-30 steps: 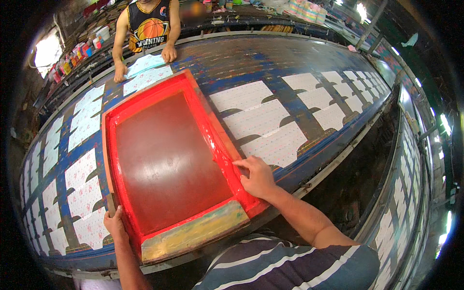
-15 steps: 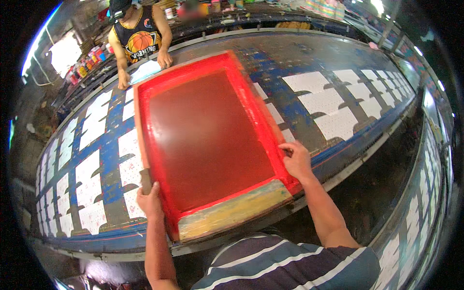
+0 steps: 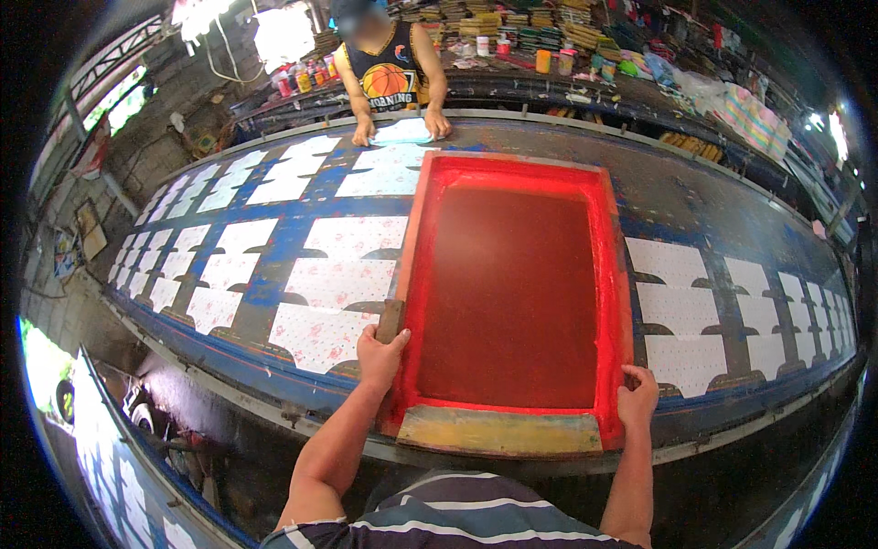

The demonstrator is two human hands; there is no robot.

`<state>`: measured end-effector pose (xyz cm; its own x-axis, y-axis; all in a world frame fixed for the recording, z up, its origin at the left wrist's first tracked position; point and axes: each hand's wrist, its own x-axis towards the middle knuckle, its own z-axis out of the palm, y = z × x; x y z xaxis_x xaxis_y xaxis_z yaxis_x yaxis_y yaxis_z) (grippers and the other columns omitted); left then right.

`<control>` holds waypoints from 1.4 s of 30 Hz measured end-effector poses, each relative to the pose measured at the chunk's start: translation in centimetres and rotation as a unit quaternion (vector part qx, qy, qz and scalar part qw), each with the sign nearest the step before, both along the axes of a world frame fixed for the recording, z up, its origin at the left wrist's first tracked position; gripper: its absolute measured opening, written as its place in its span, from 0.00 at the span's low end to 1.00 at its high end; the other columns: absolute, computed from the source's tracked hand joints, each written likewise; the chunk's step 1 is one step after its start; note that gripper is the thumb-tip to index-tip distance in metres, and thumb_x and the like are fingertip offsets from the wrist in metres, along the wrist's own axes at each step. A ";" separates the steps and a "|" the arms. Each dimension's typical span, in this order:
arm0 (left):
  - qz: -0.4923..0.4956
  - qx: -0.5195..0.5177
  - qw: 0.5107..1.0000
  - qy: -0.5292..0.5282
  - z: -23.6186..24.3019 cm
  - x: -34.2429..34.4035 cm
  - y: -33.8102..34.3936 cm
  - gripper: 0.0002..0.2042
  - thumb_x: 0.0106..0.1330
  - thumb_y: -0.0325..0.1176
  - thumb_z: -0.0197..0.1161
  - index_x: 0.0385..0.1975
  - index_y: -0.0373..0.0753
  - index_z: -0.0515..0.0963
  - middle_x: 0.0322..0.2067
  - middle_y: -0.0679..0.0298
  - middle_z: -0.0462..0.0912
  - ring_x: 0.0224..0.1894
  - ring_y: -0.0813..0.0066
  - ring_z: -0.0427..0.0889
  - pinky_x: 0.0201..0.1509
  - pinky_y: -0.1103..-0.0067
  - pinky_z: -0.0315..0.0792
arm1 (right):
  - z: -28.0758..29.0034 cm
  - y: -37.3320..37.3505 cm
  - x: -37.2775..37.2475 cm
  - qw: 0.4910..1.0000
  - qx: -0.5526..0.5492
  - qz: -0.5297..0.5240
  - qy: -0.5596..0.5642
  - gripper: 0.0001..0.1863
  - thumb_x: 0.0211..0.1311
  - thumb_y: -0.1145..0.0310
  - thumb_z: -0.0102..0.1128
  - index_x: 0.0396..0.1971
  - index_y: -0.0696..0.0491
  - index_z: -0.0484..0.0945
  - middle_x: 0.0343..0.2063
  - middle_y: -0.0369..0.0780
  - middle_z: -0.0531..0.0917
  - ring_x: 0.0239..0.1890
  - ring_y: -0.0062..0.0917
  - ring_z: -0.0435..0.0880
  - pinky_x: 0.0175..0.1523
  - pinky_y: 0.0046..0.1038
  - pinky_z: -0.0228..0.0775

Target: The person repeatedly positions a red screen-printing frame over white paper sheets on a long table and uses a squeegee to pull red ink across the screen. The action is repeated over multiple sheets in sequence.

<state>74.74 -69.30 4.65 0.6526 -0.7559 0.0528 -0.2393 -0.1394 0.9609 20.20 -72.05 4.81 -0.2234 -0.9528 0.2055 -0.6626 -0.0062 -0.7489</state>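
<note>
A large screen-printing frame [image 3: 517, 302] lies over the table in front of me, with a bright red border around a dark red mesh. Its near end carries a yellowish, stained strip [image 3: 498, 430]. My left hand [image 3: 380, 355] grips the frame's left side, the thumb just below a small brown block [image 3: 390, 320] fixed there. On the opposite side, near the lower right corner, my right hand [image 3: 637, 395] holds the rim with curled fingers. White cut cloth pieces with small reddish prints [image 3: 322, 334] lie left of the frame, and dotted white pieces [image 3: 684, 364] lie right of it.
The long blue-stained table [image 3: 261, 352] bears rows of white pieces. Across it a person [image 3: 389, 78] handles a pale cloth piece [image 3: 402, 131]. Behind stands a bench with paint containers [image 3: 543, 61] and stacked items. A metal rail [image 3: 219, 380] edges the table's near side.
My view has swung left, so the co-worker and the frame appear farther right. The frame now looks straight rather than slanted. Both hands keep hold of its sides.
</note>
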 end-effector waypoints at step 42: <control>0.000 -0.040 0.991 -0.127 -2.1 -3.0 -1.1 0.35 0.84 0.57 0.56 0.68 0.24 0.80 0.57 0.32 0.87 0.61 0.31 0.84 0.70 0.50 0.74 | 11.6 9.8 19.3 0.852 0.131 0.382 0.333 0.24 0.62 0.76 0.68 0.58 0.46 0.91 0.51 0.43 0.93 0.55 0.45 0.92 0.60 0.48 0.84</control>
<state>71.78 -70.39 2.54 0.6112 -0.7425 0.2741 -0.4739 -0.0660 0.8781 39.47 -62.28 16.45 0.5650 -0.8012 -0.1972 -0.8191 -0.5160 -0.2506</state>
